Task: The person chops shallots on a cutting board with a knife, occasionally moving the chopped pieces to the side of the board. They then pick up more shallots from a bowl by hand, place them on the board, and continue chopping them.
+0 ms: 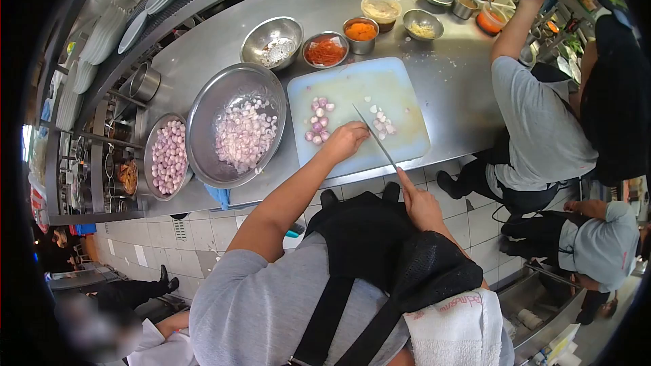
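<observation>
My left hand (346, 141) rests with curled fingers on the near edge of a pale blue cutting board (400, 88). It lies right beside a small cluster of peeled shallots (319, 122). Whether it holds one is hidden. My right hand (420, 203) is off the counter's front edge and grips a long knife (374, 137). The blade points up over the board toward a few cut shallot pieces (381, 119).
On the steel counter (447, 74), left of the board, are a large bowl of chopped shallots (237, 125) and a smaller bowl of whole peeled shallots (168, 156). Behind stand bowls of spices (325, 51). A co-worker (542, 115) reaches toward containers at the right; another person (600, 244) crouches below.
</observation>
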A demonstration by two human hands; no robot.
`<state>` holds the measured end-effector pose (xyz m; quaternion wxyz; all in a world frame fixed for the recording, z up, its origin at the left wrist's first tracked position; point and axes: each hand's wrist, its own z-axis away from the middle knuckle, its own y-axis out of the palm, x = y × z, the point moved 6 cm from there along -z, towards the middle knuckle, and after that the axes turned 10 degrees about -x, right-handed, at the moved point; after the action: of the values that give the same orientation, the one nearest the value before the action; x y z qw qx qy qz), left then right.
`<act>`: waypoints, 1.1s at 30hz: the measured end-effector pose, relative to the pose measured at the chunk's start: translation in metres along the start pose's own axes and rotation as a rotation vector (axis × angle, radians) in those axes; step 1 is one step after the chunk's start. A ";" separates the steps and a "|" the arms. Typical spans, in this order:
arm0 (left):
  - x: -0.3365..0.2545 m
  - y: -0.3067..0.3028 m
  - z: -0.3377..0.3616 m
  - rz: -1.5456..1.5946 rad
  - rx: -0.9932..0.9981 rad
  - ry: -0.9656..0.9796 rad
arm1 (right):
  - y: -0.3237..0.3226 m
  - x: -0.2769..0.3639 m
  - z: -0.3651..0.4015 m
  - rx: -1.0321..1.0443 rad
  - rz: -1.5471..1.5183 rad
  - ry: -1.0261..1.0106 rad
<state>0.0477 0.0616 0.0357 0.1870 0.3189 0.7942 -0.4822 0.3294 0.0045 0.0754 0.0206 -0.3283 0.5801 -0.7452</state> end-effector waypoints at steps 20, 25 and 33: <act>0.003 0.000 0.010 -0.011 -0.088 0.028 | 0.007 -0.002 0.002 0.010 -0.029 -0.005; 0.000 -0.002 0.007 0.011 -0.114 0.013 | 0.003 -0.006 0.001 0.009 -0.026 -0.013; 0.000 -0.003 0.013 -0.009 -0.125 0.028 | 0.004 -0.009 0.003 0.030 -0.083 -0.002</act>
<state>0.0457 0.0490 0.0312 0.1934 0.3099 0.8266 -0.4282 0.3364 0.0038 0.0678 -0.0048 -0.3524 0.5549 -0.7535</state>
